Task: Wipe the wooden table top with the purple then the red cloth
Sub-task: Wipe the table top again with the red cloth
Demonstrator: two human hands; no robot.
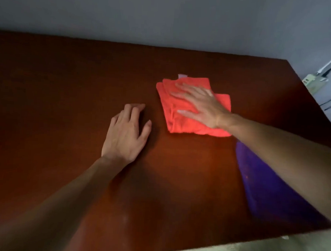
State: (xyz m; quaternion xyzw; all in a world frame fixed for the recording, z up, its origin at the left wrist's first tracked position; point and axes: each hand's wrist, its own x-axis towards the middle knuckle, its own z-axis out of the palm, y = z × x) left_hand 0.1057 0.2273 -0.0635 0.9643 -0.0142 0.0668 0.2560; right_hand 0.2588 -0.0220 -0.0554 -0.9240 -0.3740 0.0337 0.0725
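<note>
Right hand lies flat, fingers spread, pressing on the folded red cloth mid-bench. Left hand rests open and empty on the wooden bench beside it. Purple cloth sits under the right forearm, near the bench's right edge.

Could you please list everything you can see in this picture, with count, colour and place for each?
wooden table top: one, dark reddish brown, fills most of the view.
red cloth: one, folded, flat on the table, right of centre.
purple cloth: one, on the table's near right part, partly under the right forearm.
wall: one, grey, behind the table.
power strip with cables: one, pale, beyond the table's far right corner.
left hand: one, flat on bare wood, left of the red cloth.
right hand: one, fingers spread, pressed flat on the red cloth.
</note>
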